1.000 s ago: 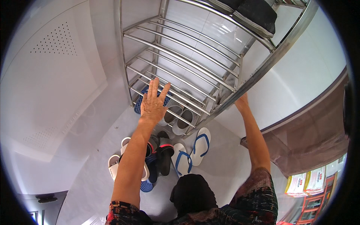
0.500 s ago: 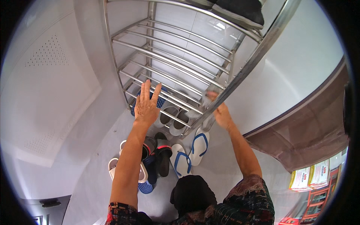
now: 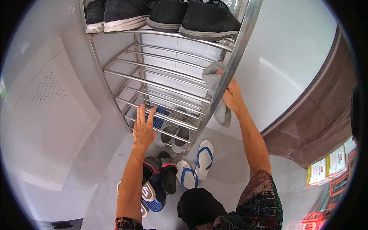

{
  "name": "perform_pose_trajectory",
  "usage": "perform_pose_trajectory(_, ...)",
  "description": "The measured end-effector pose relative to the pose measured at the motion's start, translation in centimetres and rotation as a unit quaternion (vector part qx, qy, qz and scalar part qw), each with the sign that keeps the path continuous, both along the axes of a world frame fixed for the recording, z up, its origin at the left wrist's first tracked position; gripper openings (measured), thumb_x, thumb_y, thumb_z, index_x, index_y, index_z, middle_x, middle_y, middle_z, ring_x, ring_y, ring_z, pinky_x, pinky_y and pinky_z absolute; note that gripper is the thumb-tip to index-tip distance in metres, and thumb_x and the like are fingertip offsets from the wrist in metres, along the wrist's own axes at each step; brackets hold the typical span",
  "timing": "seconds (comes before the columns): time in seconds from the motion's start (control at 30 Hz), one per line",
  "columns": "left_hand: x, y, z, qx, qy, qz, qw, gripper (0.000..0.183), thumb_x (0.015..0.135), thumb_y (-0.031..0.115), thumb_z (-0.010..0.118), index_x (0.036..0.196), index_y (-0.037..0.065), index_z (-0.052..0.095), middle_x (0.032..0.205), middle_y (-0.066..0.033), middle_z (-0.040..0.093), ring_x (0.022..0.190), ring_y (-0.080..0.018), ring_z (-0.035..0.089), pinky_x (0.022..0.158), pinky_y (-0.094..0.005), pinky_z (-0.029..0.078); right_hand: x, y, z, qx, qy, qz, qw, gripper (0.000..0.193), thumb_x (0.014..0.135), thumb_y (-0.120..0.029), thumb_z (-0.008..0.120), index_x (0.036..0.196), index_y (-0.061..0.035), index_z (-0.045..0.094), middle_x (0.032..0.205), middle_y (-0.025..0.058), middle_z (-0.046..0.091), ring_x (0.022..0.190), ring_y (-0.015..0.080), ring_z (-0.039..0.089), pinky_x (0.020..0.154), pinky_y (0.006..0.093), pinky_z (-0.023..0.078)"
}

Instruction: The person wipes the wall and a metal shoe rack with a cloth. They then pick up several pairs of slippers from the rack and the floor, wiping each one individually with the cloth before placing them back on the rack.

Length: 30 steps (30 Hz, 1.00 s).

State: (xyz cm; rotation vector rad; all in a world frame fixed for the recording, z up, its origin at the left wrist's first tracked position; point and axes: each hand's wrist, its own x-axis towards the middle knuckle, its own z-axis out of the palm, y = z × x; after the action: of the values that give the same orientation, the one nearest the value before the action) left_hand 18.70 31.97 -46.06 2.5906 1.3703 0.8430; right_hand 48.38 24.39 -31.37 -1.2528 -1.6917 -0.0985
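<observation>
A metal shoe rack [image 3: 238, 42] with tubular bars stands before me. My left hand [image 3: 144, 130] lies against a lower front bar, its fingers stretched out and apart. A grey cloth [image 3: 222, 115] is gripped in my right hand [image 3: 232, 96] at the rack's right upright. Part of the cloth wraps round the upright's inner side, while the rest hangs outside it. On the bottom level, behind the bars, are grey clogs [image 3: 181, 138] and a blue perforated shoe [image 3: 158, 122], partly hidden by the bars and my left hand.
Black shoes [image 3: 209, 21] fill the upper shelf. White flip-flops [image 3: 205, 163] with blue straps, black slides [image 3: 168, 176] and other slippers lie on the floor below. A brown curtain [image 3: 310, 122] hangs at right; yellow-and-white boxes [image 3: 326, 166] stand beyond it.
The view has shifted, showing more of the upper shelf and its shoes. My right hand and the cloth have moved up along the right upright. My left hand stays at the lower bars.
</observation>
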Motion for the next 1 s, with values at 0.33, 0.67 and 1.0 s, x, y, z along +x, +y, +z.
perform_pose_trajectory(0.33,0.0,0.0,0.2,0.001,0.001,0.004,1.000,0.088,0.065,0.004,0.076,0.140,0.019,0.032,0.152,-0.0192,0.013,0.140,-0.0382,0.018,0.107,-0.0434,0.034,7.6,10.4,-7.0,0.044,0.223,-0.145,0.963,0.028,0.093,-0.016,0.051,0.117,-0.0020,0.053,0.102,0.0062,0.060,0.088,0.0166,0.058,0.078,0.0296,0.049)
perform_pose_trajectory(0.67,0.5,0.0,0.3,-0.015,0.042,0.006,0.999,0.087,0.068,0.003,0.069,0.143,0.019,0.027,0.152,-0.0194,0.013,0.141,-0.0368,0.016,0.105,-0.0427,0.036,0.7,-1.2,-20.6,-0.257,0.181,-0.187,0.931,0.023,0.087,-0.009,0.050,0.106,0.0028,0.055,0.091,0.0237,0.056,0.096,0.0422,0.052,0.081,0.0457,0.044)
perform_pose_trajectory(1.0,0.2,0.2,0.7,-0.027,0.062,0.013,0.998,0.087,0.069,0.006,0.069,0.143,0.022,0.027,0.153,-0.0161,0.011,0.142,-0.0329,0.015,0.105,-0.0414,0.036,-2.6,-11.8,-22.9,-0.368,0.213,-0.039,0.904,0.019,0.090,-0.010,0.051,0.104,-0.0014,0.060,0.091,0.0025,0.062,0.083,0.0105,0.055,0.073,0.0269,0.045)
